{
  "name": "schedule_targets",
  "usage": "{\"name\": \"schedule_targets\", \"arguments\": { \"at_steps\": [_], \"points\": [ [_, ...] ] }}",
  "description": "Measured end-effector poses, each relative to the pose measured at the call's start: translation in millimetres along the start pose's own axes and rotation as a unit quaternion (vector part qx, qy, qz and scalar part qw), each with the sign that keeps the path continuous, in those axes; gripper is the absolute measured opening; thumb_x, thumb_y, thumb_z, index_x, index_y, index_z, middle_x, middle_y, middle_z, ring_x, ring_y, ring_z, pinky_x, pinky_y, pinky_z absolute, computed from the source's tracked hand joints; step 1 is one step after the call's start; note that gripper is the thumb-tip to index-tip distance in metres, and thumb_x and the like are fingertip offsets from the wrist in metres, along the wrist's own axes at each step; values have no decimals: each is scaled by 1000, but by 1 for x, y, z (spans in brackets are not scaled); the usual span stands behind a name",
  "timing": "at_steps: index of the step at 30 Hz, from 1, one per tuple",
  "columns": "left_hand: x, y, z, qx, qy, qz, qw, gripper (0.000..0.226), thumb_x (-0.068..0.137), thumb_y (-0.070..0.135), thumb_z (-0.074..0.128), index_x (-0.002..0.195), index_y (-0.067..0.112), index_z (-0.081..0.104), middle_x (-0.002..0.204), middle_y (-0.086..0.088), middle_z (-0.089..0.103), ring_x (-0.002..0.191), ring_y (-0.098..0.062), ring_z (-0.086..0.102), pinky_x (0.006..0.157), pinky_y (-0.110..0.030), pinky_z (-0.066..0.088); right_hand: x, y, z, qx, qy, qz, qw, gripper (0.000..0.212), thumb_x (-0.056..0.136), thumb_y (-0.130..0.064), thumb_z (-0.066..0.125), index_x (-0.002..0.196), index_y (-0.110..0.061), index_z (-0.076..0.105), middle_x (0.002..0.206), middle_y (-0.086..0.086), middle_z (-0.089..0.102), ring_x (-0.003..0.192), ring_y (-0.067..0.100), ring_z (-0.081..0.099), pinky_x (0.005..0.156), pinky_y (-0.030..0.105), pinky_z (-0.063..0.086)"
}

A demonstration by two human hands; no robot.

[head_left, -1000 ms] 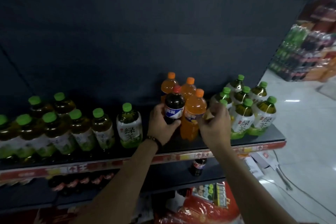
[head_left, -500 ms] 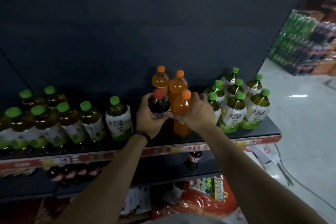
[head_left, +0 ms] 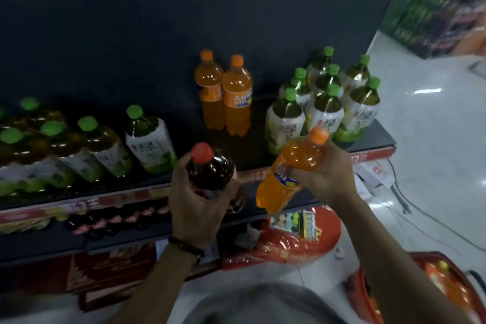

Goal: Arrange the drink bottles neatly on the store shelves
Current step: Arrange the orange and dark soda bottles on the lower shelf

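Nearest the camera a grey garment (head_left: 263, 305) fills the bottom edge, with both forearms reaching out over it; the left wrist wears a dark bead bracelet (head_left: 187, 245); the left hand (head_left: 194, 205) is wrapped around a dark cola bottle (head_left: 211, 171) with a red cap, fingers closed on its shoulder and body, the bottle held upright in the air just in front of the shelf's (head_left: 378, 137) front edge; the right hand (head_left: 326, 173) clamps an orange soda bottle (head_left: 289, 168) around its upper body, fingers curled over the label, the bottle tilted with its orange cap up and to the right and its base down and to the left, also off the shelf and in front of its red price strip (head_left: 373, 156); below, a lower shelf (head_left: 131, 234) carries small dark bottles, blurred; red packs (head_left: 294, 242) lie on the floor by its foot; on the upper shelf, green tea bottles (head_left: 150, 139) with green caps stand along the front left; a tight cluster of the same tea (head_left: 326, 105) fills the right end up to the corner; between the two groups, toward the back edge, two orange bottles (head_left: 236, 97) stand upright, touching each other; behind all is a dark back panel (head_left: 184, 8).
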State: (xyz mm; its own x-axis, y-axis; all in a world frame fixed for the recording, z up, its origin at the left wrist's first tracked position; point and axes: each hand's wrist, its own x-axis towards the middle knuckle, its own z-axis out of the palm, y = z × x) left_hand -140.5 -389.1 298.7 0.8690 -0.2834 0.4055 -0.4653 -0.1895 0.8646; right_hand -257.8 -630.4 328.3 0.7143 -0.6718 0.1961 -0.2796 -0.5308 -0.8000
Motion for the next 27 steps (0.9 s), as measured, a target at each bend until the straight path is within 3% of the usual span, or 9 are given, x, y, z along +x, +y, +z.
{"name": "schedule_targets", "arguments": {
  "at_steps": [2, 4, 8, 15, 17, 19, 21, 25, 27],
  "points": [
    [-28, -13, 14, -1, -19, -36, 999, 83, 67, 51, 90, 136, 31, 49, 129, 17, 57, 120, 6, 56, 101, -16, 47, -11, 26, -1, -42, -8, 36, 998, 66, 55, -65, 91, 109, -35, 70, 93, -12, 75, 86, 6, 72, 76, 42, 63],
    [-49, -35, 28, 16, -58, -80, 995, 83, 67, 53, 89, 137, 28, 51, 132, 9, 59, 122, -5, 59, 104, -29, 51, -20, 52, 1, -83, -9, 54, 995, 70, 54, -68, 87, 111, -32, 68, 91, -11, 74, 85, 12, 72, 76, 40, 61],
    [-62, -81, 66, 73, -122, -165, 976, 79, 72, 49, 90, 139, 26, 55, 133, 2, 61, 122, -16, 60, 107, -43, 52, -27, 107, 15, -148, -17, 93, 985, 75, 59, -58, 92, 118, -24, 61, 98, -1, 72, 91, 30, 70, 74, 35, 52],
    [-68, -182, 150, 175, -205, -308, 912, 62, 74, 51, 86, 123, 20, 65, 112, -2, 72, 105, -23, 70, 86, -30, 55, -5, 214, 64, -193, -76, 146, 967, 94, 64, -62, 91, 136, -24, 43, 123, 10, 69, 103, 36, 69, 84, 49, 59],
    [-68, -210, 173, 198, -205, -323, 903, 79, 75, 52, 85, 139, 15, 58, 127, -10, 70, 118, -31, 67, 95, -33, 55, 4, 244, 77, -199, -99, 151, 963, 92, 66, -60, 91, 137, -24, 44, 122, 8, 70, 105, 35, 70, 85, 44, 60],
    [-62, -226, 195, 209, -184, -329, 902, 101, 77, 54, 83, 157, 14, 37, 151, -15, 54, 137, -36, 53, 113, -43, 46, 14, 268, 90, -196, -120, 154, 961, 86, 71, -51, 92, 139, -21, 48, 123, 9, 71, 109, 33, 69, 89, 38, 57],
    [-55, -239, 215, 209, -169, -339, 902, 111, 74, 59, 81, 160, 13, 28, 159, -17, 43, 144, -38, 44, 119, -47, 38, 28, 287, 101, -179, -124, 157, 963, 88, 71, -48, 93, 141, -21, 46, 128, 11, 68, 113, 34, 67, 91, 36, 55],
    [-45, -257, 245, 224, -157, -332, 903, 87, 83, 41, 84, 151, 11, 38, 146, -15, 56, 134, -34, 55, 104, -37, 46, 57, 320, 130, -171, -137, 162, 962, 105, 66, -63, 85, 149, -27, 32, 137, 11, 59, 122, 35, 59, 100, 51, 54],
    [-40, -265, 258, 215, -150, -331, 906, 86, 82, 43, 84, 148, 10, 40, 142, -14, 57, 131, -33, 56, 104, -37, 47, 68, 331, 143, -167, -151, 141, 964, 98, 70, -55, 87, 148, -22, 37, 135, 11, 63, 123, 33, 61, 102, 49, 55]
  ]
}}
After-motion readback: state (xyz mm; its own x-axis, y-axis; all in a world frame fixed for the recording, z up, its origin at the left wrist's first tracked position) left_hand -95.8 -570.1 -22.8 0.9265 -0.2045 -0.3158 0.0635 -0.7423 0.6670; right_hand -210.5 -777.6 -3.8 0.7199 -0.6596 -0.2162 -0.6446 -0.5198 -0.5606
